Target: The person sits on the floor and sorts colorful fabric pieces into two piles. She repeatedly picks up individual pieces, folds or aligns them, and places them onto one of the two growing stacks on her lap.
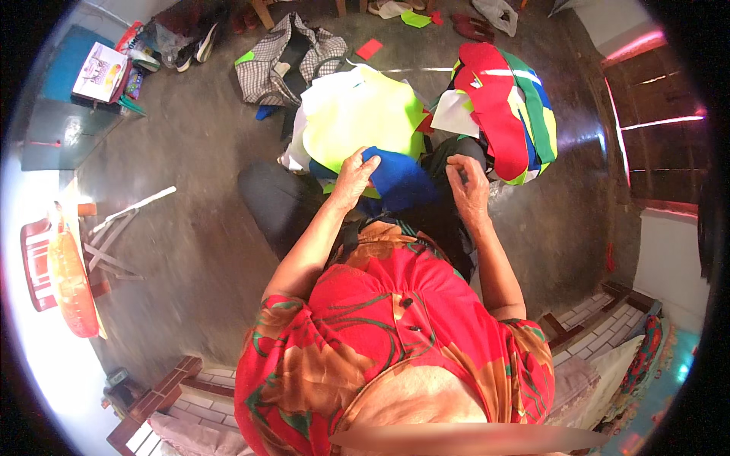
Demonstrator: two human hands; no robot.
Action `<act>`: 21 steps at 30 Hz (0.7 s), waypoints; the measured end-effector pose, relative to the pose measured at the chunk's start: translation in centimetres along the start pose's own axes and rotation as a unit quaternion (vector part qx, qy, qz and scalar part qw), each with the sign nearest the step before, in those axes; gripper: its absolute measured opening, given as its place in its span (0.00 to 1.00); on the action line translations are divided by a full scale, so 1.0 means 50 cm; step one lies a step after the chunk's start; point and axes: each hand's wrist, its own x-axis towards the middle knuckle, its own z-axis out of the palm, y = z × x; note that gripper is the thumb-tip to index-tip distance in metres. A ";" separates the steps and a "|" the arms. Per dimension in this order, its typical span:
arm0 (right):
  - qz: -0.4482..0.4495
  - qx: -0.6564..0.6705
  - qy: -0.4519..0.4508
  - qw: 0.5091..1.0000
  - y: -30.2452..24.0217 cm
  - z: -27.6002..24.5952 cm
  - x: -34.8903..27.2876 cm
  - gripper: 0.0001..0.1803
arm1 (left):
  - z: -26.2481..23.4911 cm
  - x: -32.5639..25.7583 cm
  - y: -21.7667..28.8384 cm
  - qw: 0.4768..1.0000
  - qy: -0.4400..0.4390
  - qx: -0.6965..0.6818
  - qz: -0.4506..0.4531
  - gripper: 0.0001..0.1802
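Blue cloth pinched in the left hand

Blue cloth (401, 178) hangs from the left hand (352, 178), its edge pinched between thumb and fingers, and spreads toward the right hand over the seated person's lap. The right hand (469, 190) is raised beside it, apart from the cloth, with fingers curled inward; whether they grip anything small, I cannot tell. Just beyond the left hand is a heap of cloth topped by a large bright yellow piece (357, 114). Farther past that hand, a checked bag (262, 68) slumps on the grey floor (182, 251). Beyond the right hand and slightly to its right, a rounded bundle (507, 114) shows red, green, blue and yellow cloth, with a white piece (455, 114) at its left side.
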 end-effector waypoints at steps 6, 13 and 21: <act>-0.075 -0.153 0.000 0.985 0.055 0.002 -0.029 0.12 | -0.071 0.082 -0.031 0.988 0.042 0.139 0.050 0.16; -0.074 -0.131 0.013 0.988 0.068 0.008 -0.023 0.09 | -0.056 0.144 0.105 0.996 0.014 0.079 0.040 0.17; -0.066 -0.130 0.013 0.989 0.072 0.011 -0.019 0.06 | -0.082 0.249 0.200 0.978 0.106 -0.054 0.171 0.21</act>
